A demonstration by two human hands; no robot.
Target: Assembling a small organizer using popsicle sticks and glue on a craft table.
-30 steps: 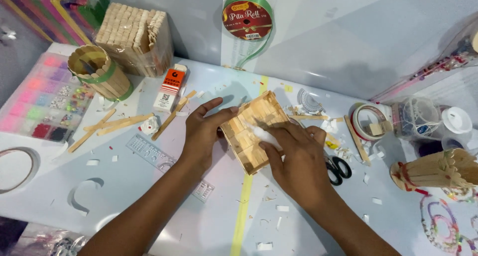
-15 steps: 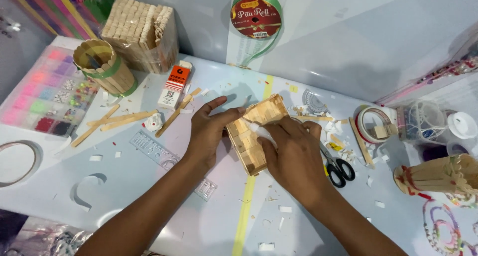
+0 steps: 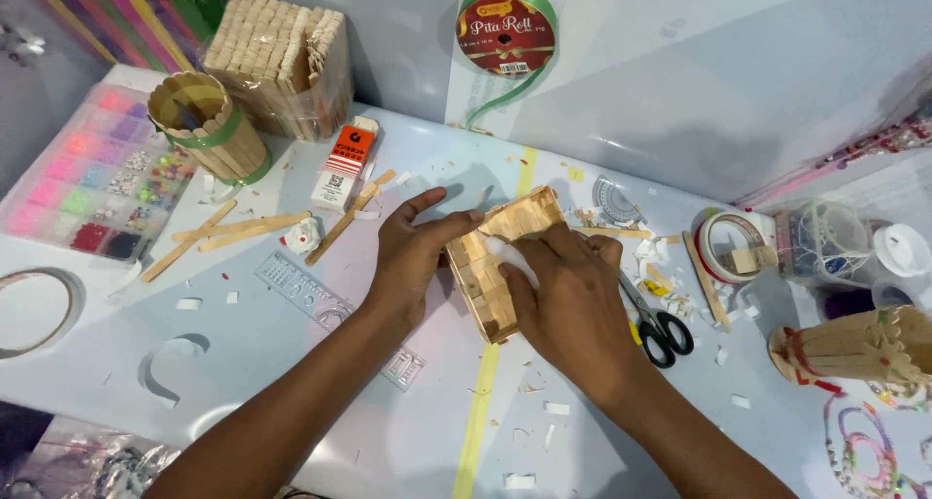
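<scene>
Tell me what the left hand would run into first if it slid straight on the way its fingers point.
The left hand already touches the stick-built box; its fingers point up-right along it, so next probably the small clear protractor, though depth is unclear.

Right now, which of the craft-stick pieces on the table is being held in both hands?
The flat slatted panel in the middle, gripped between the left hand and the right hand. The round stick cup, the square stick box and the loose sticks lie untouched.
</scene>
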